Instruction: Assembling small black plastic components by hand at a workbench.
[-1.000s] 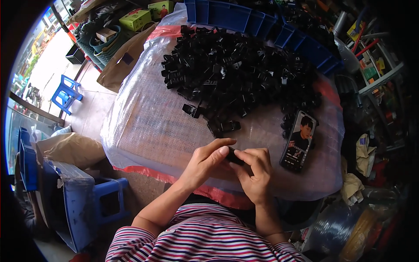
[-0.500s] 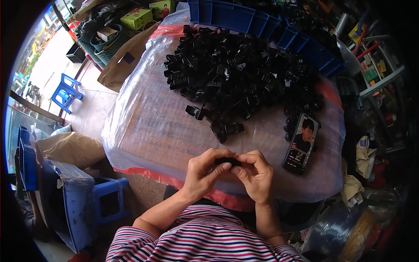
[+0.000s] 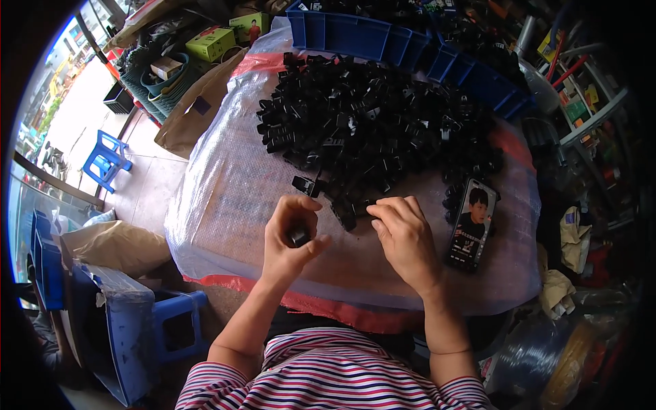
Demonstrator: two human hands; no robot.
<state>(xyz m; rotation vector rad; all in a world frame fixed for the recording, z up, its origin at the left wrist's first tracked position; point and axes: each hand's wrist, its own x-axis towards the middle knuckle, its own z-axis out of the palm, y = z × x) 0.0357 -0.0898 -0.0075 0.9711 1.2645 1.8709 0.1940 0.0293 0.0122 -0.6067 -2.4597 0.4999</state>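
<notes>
A small black plastic part (image 3: 298, 236) sits in the curled fingers of my left hand (image 3: 285, 246), its lower end showing between thumb and palm. My right hand (image 3: 408, 239) is raised over the near side of the table, holding nothing that shows; its thumb stands a little apart from the bent fingers. Its fingertips point at loose black parts (image 3: 347, 216) at the near edge of a large heap of similar black plastic parts (image 3: 369, 130). One part (image 3: 305, 185) lies apart on the left, just beyond my left fingertips.
A translucent woven sheet (image 3: 219, 205) with red borders covers the table. To the right lies a phone (image 3: 471, 225) with a lit screen. Blue bins (image 3: 355, 34) line the far edge. Blue stools (image 3: 181, 321) stand on the left, and a wrapped spool (image 3: 526, 359) sits at lower right.
My hands have come apart from around the black part. The left keeps it and has moved left and forward; the right has let go and moved toward the heap.
</notes>
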